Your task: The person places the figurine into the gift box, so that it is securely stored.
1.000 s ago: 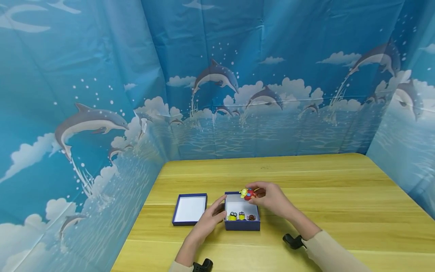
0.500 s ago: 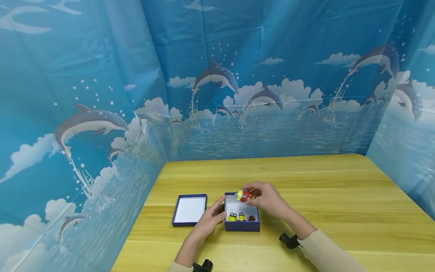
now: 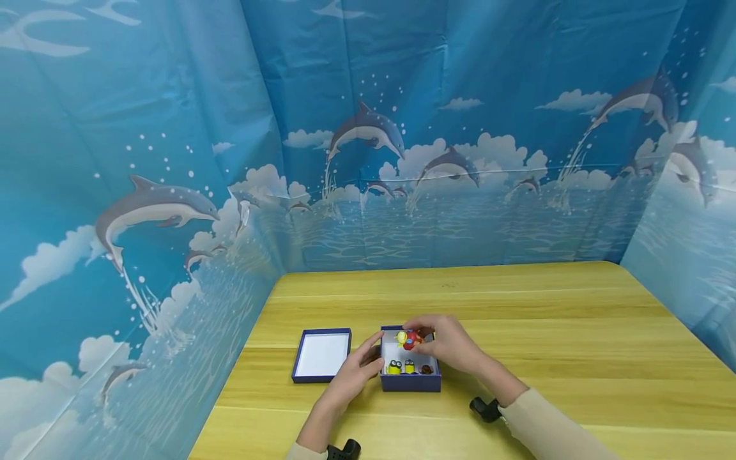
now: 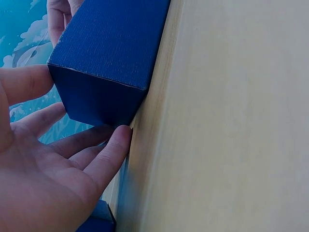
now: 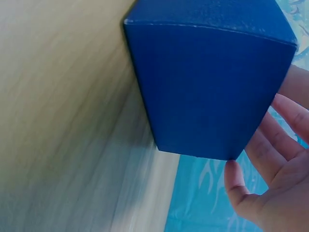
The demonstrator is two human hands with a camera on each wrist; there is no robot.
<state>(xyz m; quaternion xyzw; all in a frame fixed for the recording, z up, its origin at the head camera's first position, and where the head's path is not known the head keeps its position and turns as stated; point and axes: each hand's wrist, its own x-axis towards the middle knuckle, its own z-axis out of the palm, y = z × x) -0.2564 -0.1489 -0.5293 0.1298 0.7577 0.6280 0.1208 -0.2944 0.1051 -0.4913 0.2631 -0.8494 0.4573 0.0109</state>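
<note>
A blue box [image 3: 411, 383] with a white inside stands open on the table. My right hand [image 3: 451, 344] pinches a small red and yellow toy figure [image 3: 409, 339] over the back part of the box. Two yellow figures with big eyes, a left one [image 3: 393, 368] and a right one [image 3: 409, 367], sit along the inner front, beside a small brown piece [image 3: 426, 370]. At the box's left side my left hand [image 3: 352, 375] touches it with spread, fairly straight fingers, as the left wrist view confirms. In the right wrist view the box [image 5: 207, 92] hides the toy.
To the left lies a matching blue lid [image 3: 322, 353], its white inside facing up. The wooden table [image 3: 546, 319] extends far to the right. A blue dolphin-printed curtain [image 3: 460, 217] hangs behind and at both sides.
My right hand has moved left and slightly lower with the toy figure, from the box's back right corner further over its inside. The left hand and the box stay put.
</note>
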